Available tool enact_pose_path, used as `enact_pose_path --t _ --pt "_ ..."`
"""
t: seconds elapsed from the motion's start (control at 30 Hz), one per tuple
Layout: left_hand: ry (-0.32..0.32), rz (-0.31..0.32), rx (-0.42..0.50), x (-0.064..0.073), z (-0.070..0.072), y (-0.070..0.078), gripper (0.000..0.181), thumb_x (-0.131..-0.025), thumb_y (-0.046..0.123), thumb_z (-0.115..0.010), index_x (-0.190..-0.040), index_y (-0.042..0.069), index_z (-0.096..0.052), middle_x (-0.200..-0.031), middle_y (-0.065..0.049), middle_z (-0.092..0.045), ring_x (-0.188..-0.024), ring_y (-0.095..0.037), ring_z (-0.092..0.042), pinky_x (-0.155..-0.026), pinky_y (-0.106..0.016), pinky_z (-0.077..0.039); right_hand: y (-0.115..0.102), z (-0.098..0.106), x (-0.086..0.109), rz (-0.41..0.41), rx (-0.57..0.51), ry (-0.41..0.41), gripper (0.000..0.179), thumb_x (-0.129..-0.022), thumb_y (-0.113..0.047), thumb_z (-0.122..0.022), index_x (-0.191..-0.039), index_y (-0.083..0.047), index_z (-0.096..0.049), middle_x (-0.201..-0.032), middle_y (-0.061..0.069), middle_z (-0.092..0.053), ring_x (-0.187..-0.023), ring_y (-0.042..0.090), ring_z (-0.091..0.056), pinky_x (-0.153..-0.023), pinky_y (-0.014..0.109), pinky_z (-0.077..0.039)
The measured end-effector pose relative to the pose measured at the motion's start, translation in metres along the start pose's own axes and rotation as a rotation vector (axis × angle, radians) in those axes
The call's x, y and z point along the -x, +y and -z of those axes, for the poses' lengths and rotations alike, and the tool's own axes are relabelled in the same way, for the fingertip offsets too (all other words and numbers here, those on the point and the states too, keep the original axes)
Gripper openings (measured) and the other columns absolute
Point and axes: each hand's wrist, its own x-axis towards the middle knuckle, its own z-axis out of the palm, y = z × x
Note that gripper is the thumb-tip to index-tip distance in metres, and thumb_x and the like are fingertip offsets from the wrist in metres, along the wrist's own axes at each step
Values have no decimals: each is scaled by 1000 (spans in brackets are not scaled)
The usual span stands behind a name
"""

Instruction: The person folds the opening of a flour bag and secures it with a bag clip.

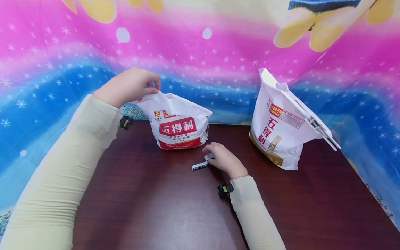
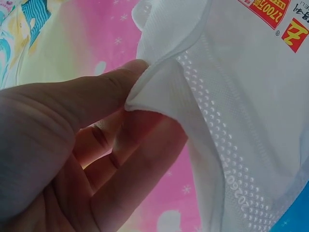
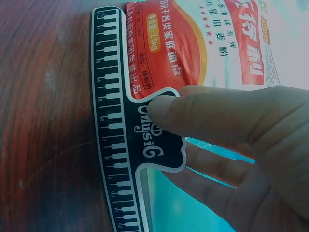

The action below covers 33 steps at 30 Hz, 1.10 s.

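Note:
A white and red flour bag (image 1: 179,139) stands upright on the dark wooden table (image 1: 175,198). My left hand (image 1: 132,85) pinches the left corner of its top edge between thumb and fingers; the folded white rim (image 2: 169,92) shows close up in the left wrist view. In front of the bag, my right hand (image 1: 223,159) holds a black and white clip (image 1: 200,166) just above the table. The right wrist view shows piano keys and lettering on this clip (image 3: 111,121), with my thumb on its tab. The clip's far side is hidden.
A second flour bag (image 1: 275,121), white and gold, leans at the right; a long clip (image 1: 315,125) sits across its slanting top. Behind the table hangs a pink and blue patterned cloth (image 1: 187,69). The table's right edge runs close by the second bag.

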Motion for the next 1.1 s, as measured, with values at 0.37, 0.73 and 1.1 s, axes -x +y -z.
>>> enact_pose_path --t 0.37,0.73,1.1 --pt "4 -16 -11 2 1 0 17 -94 13 -56 -110 10 -59 -106 -15 -60 -87 -30 -57 -68 -39 -54 -6 4 4 43 27 -14 21 -79 -8 -75 -100 -9 -72 -95 1 -59 -88 16 -56 -82 30 -51" --pt "6 -10 -1 2 0 1 17 -93 12 -57 -110 10 -59 -106 -14 -59 -89 -30 -57 -68 -39 -54 -9 7 9 -12 37 -59 29 -77 -12 -77 -105 -13 -68 -95 -1 -59 -86 15 -54 -81 31 -52" --pt "13 -18 -5 4 0 1 17 -93 12 -58 -110 10 -60 -105 -14 -60 -87 -29 -57 -67 -39 -54 -9 8 9 -48 29 -74 31 -76 -14 -79 -105 -13 -69 -97 0 -60 -87 15 -55 -81 32 -52"
